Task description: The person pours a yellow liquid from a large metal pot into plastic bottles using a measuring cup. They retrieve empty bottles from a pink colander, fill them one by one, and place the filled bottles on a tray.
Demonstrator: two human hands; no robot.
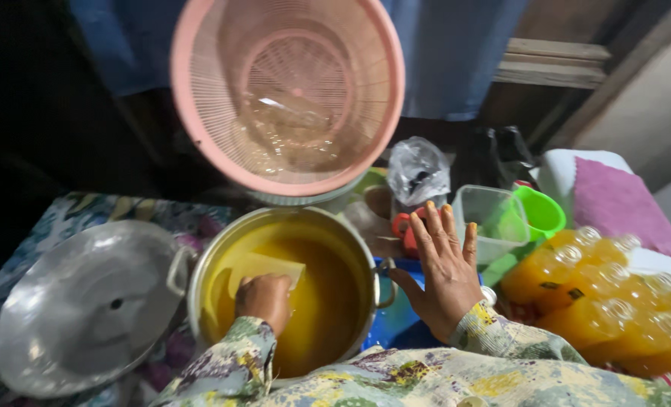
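Head camera looks down on a big metal pot (200,279) filled well up with cloudy orange-yellow liquid (328,301), and the left hand (265,300) is down inside it, fingers closed around a clear, squarish scoop or container (264,270) tipped into the liquid. It reads as a dipping or scooping step; lifting out cleanly would call for keeping that container level so nothing slops over the rim. The right hand (445,267) is spread wide and flat, holding nothing, hovering just right of the pot's side handle (384,280) above a blue surface (396,320). A pink plastic colander (287,94) stands tilted behind the pot, with what looks like clear film in it. The pot's lid (87,305) lies to the left on the flower-patterned tabletop (72,211). To the right lie bottles of orange drink (614,301) in plastic wrap. Behind the right hand sit a clear plastic tub (490,218), a green cup (540,211) and a knotted plastic bag (418,169).
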